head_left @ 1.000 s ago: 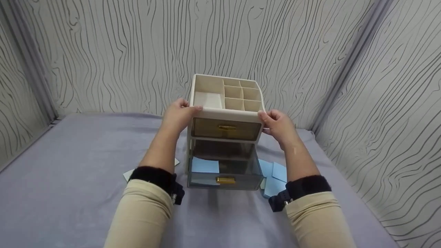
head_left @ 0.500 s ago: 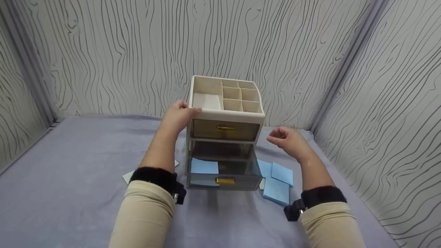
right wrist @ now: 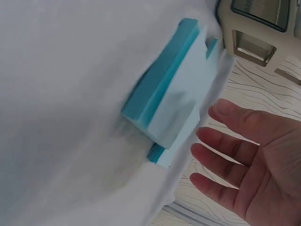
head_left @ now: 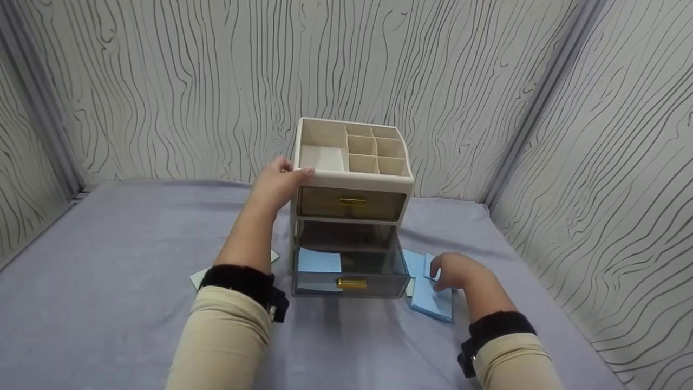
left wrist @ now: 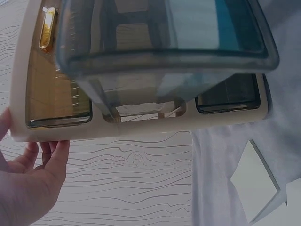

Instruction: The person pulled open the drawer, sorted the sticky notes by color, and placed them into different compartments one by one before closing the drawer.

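Observation:
A cream desk organizer point(head_left: 352, 203) with open compartments on top stands at the middle of the table. Its upper drawer is shut. The clear lower drawer point(head_left: 352, 276) is pulled out, with a pale blue note point(head_left: 319, 261) inside. My left hand point(head_left: 279, 181) grips the organizer's top left corner, thumb over the rim. In the left wrist view its fingers point(left wrist: 33, 183) lie against the organizer's side point(left wrist: 141, 122). My right hand point(head_left: 452, 273) is down at the blue sticky-note pads point(head_left: 430, 300) right of the drawer. The right wrist view shows that hand point(right wrist: 244, 160) with fingers straight, just beside the pads point(right wrist: 164, 103).
A grey cloth point(head_left: 108, 260) covers the table. Wood-grain patterned walls point(head_left: 162, 81) close it in at the back and on both sides. White note pads point(head_left: 203, 276) lie left of the organizer, partly behind my left forearm.
My right hand let go of the organizer's top right corner and dropped to the blue pads on the table. The left hand and the organizer stayed put.

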Demonstrator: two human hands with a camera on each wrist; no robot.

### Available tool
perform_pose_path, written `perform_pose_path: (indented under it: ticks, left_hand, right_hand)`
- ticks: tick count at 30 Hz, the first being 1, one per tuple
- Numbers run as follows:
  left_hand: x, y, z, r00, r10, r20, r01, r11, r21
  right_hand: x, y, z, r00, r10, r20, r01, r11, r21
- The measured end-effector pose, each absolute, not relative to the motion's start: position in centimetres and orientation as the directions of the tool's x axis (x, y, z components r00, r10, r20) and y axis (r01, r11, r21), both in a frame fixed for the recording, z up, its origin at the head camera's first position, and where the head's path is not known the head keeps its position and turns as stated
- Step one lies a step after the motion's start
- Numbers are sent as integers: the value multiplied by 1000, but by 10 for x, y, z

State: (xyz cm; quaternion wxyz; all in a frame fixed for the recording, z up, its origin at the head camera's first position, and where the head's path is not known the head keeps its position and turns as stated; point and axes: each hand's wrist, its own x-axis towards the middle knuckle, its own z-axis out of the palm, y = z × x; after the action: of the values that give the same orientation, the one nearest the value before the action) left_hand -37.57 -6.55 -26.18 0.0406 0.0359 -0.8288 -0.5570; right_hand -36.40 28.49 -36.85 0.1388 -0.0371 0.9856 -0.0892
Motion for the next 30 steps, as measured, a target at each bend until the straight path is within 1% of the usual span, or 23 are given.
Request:
perform_pose_path:
  ticks: [12, 15, 23, 30]
  left_hand:
    - [-377, -65, -264, -996, -89, 26, -11, 387, 922]
    - [-377, -66, -264, -996, -86, 28, -7, 384, 923]
    - [-377, -67, -263, -996, -86, 29, -8, 404, 915]
    - [-376, -67, -264, -996, -78, 36, 0, 412, 911]
  right_hand:
    - [-359, 287, -386, -956, -71, -284, -43, 994, -105]
    - [-360, 286, -388, -960, -64, -272, -42, 995, -87]
    - [-363, 284, -391, -956, -54, -290, -12, 989, -145]
    - [-362, 286, -394, -955, -92, -281, -65, 992, -104]
